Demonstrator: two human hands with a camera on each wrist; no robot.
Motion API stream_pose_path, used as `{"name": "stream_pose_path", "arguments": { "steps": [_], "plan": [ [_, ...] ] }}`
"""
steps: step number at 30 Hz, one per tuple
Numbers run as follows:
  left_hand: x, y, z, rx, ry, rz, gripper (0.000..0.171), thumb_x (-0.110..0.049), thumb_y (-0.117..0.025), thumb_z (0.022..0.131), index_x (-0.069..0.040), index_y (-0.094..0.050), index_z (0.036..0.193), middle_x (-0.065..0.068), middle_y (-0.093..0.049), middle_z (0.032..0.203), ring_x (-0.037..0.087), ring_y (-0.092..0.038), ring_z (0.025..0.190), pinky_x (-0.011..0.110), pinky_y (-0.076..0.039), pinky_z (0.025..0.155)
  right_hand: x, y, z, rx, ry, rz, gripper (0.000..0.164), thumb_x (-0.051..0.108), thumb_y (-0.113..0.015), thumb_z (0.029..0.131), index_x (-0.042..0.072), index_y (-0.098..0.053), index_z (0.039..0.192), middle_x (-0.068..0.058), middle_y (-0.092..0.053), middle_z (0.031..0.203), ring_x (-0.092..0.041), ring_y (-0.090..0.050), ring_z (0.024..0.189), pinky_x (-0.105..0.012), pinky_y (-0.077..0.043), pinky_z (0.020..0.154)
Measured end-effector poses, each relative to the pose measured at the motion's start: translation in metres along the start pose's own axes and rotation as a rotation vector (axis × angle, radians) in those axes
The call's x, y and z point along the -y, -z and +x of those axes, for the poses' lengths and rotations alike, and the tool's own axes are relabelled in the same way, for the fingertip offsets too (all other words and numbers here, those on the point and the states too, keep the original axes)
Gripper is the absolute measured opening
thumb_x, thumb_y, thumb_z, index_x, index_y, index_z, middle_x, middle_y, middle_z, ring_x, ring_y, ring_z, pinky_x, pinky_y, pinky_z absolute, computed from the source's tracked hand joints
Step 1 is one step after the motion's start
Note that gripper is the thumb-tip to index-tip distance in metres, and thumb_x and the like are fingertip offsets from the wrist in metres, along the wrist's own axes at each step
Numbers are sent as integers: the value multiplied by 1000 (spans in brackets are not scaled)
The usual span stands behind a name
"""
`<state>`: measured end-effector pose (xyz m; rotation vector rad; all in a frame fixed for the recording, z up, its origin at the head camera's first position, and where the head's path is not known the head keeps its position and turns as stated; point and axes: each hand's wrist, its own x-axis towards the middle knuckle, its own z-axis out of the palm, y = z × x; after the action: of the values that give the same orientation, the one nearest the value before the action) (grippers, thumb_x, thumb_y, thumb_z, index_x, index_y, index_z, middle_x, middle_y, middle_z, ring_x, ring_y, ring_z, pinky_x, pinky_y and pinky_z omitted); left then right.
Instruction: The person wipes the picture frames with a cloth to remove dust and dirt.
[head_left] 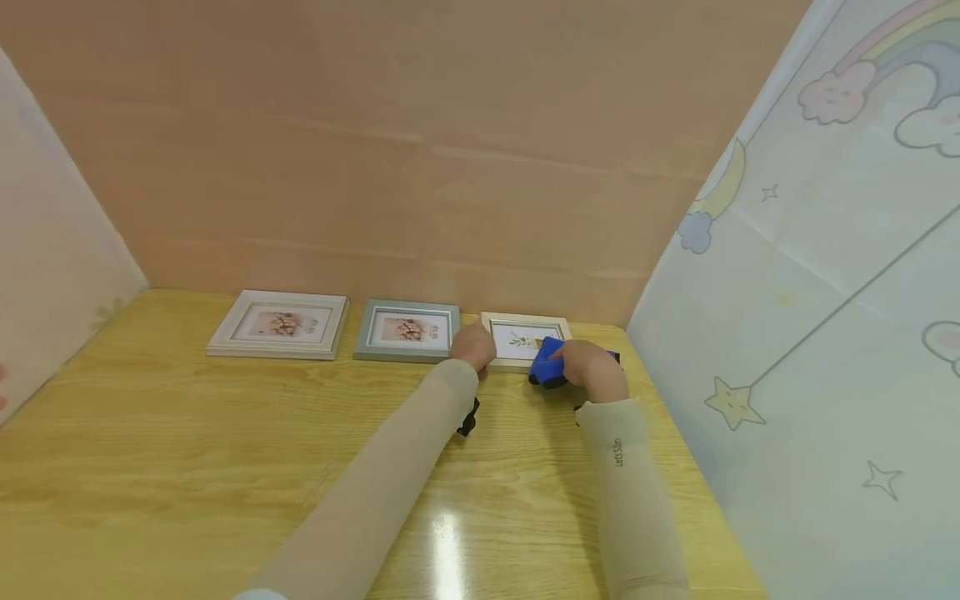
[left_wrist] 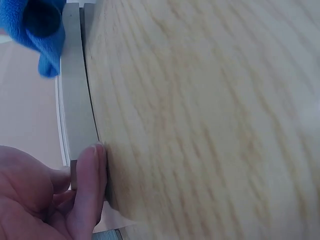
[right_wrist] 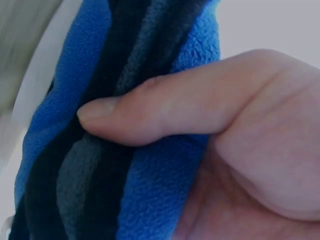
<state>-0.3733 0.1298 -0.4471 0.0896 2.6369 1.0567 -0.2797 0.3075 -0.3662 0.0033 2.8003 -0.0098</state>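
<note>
My left hand [head_left: 474, 346] grips the left end of a cream picture frame [head_left: 513, 340], which lies face up by the back wall. In the left wrist view, the fingers [left_wrist: 90, 175] close round the corner of the frame [left_wrist: 75, 100]. My right hand [head_left: 596, 369] holds a blue cloth [head_left: 549, 354] with dark stripes over the frame's right side. Close up in the right wrist view, the thumb [right_wrist: 150, 110] presses across the folded, fuzzy cloth [right_wrist: 155, 185]. Part of the picture is covered by the cloth.
A grey-blue frame [head_left: 362, 332] and a whitish frame [head_left: 225, 333] lie in the same row to the left. The wooden table [head_left: 187, 467] meets a brown wall [head_left: 375, 167] behind and a patterned wall [head_left: 825, 333] at the right.
</note>
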Motion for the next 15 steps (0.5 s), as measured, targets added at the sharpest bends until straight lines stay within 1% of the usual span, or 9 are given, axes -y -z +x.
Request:
{"name": "stream_pose_path", "arguments": {
  "steps": [2, 4, 6, 7, 8, 10, 12, 13, 15],
  "plan": [
    [-1, 3, -1, 1, 8, -1, 52, 1, -58, 102, -3, -59, 153, 6, -62, 54, 15, -55, 38, 27, -39, 37, 16, -3, 1, -4, 44, -3, 55, -7, -41, 108, 14, -63, 154, -24, -51, 166, -43, -57, 149, -52, -51, 121],
    [-2, 4, -1, -4, 10, 6, 45, 0, -59, 103, -3, -64, 147, 6, -62, 54, 17, -56, 38, 27, -40, 37, 29, -5, 3, -16, 101, -28, 56, -6, -41, 109, 16, -62, 155, -25, -48, 168, -43, -57, 148, -47, -55, 114],
    [-3, 5, -2, -10, 10, 0, 36, -3, -58, 105, 0, -70, 139, 8, -64, 55, 18, -58, 39, 28, -42, 37, 36, -6, 6, -18, 142, -27, 58, -6, -39, 109, 19, -61, 156, -24, -45, 170, -41, -59, 145, -41, -54, 102],
    [-4, 5, -2, -7, 10, 4, 32, -5, -57, 107, 0, -72, 134, 8, -65, 56, 17, -59, 39, 28, -44, 37, 37, -7, 7, -7, 148, -17, 59, -6, -38, 109, 20, -60, 157, -25, -42, 172, -40, -62, 139, -40, -52, 95],
    [-4, 4, -2, -5, 9, 7, 31, -6, -56, 107, 1, -73, 133, 8, -66, 56, 17, -59, 39, 28, -45, 38, 36, -6, 8, 5, 150, -2, 61, -7, -37, 108, 20, -60, 157, -25, -41, 173, -40, -63, 134, -38, -51, 90],
    [-5, 3, -4, -5, -1, 2, 33, -6, -55, 107, 1, -71, 135, 8, -66, 58, 16, -57, 38, 28, -44, 37, 29, -4, 8, 10, 128, 25, 62, -9, -38, 106, 18, -62, 156, -25, -44, 171, -37, -63, 131, -35, -48, 88],
    [-5, 3, -6, -10, -10, 5, 36, -4, -54, 106, 0, -70, 138, 8, -67, 59, 15, -54, 38, 27, -42, 38, 17, -2, 8, 8, 80, 46, 61, -11, -38, 105, 15, -64, 153, -25, -47, 169, -37, -64, 129, -35, -51, 89],
    [-4, 3, -7, -13, -13, 1, 36, -3, -54, 106, 1, -70, 137, 9, -67, 60, 15, -54, 37, 27, -41, 38, 10, -1, 7, 8, 56, 57, 60, -11, -39, 104, 13, -65, 152, -25, -49, 167, -38, -64, 132, -37, -53, 92],
    [-3, 3, -10, -22, -21, -10, 35, -4, -53, 106, 3, -72, 134, 10, -69, 62, 15, -53, 37, 27, -41, 38, -3, 0, 5, -5, 25, 50, 56, -11, -41, 103, 10, -68, 148, -26, -54, 163, -38, -61, 142, -40, -55, 105]
  ]
}}
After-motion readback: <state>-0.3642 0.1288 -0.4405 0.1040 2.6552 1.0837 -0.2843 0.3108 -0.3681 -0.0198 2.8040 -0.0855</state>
